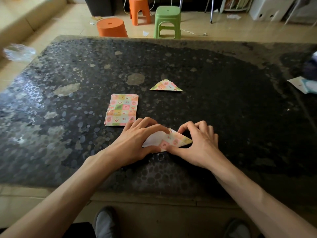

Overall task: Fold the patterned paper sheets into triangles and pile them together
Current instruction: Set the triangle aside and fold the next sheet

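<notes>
A patterned sheet [173,139] lies half folded on the dark table [223,100] near its front edge, its white underside showing on the left. My left hand [137,141] presses on the sheet's left part with index finger and thumb stretched over it. My right hand [200,143] holds down the right corner, thumb along the lower edge, fingers curled above the tip. A stack of unfolded patterned sheets [122,109] sits just behind my left hand. One folded triangle [165,85] lies farther back, apart from both hands.
Papers [304,85] lie at the table's right edge. Clear crumpled plastic [18,52] sits off the left edge. Beyond the far edge stand two orange stools [112,27] and a green stool [167,21]. My shoes show below the table.
</notes>
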Demonstrator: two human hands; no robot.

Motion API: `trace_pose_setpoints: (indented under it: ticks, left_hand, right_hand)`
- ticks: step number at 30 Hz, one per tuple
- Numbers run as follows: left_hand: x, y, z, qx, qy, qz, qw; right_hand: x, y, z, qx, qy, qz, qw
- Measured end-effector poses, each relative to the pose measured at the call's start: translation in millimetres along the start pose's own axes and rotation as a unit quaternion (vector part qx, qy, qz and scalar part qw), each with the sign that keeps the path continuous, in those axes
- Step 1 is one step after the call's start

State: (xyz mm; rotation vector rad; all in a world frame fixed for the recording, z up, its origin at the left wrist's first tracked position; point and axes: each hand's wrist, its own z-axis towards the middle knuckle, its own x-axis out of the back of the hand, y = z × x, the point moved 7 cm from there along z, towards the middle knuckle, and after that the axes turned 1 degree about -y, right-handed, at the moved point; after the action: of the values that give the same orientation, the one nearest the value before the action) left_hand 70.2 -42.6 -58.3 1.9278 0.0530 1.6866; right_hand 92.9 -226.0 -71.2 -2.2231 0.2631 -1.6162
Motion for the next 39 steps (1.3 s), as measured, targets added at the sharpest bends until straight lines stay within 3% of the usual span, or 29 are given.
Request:
trace_pose_setpoints:
  ticks: [23, 30, 39]
  left_hand:
    - [1, 4, -3, -0.001, -0.018, -0.010, 1.000]
    - [-5, 11, 2, 0.091, 0.081, -0.023, 0.992]
    - [-3, 15, 4, 0.091, 0.075, -0.009, 0.993]
  right_hand:
    - [14, 3, -4, -0.016, -0.039, 0.065, 0.997]
    - [16, 1, -6, -0.014, -0.036, 0.072, 0.997]
    - [23, 3, -5, -0.010, -0.046, 0.103, 0.994]
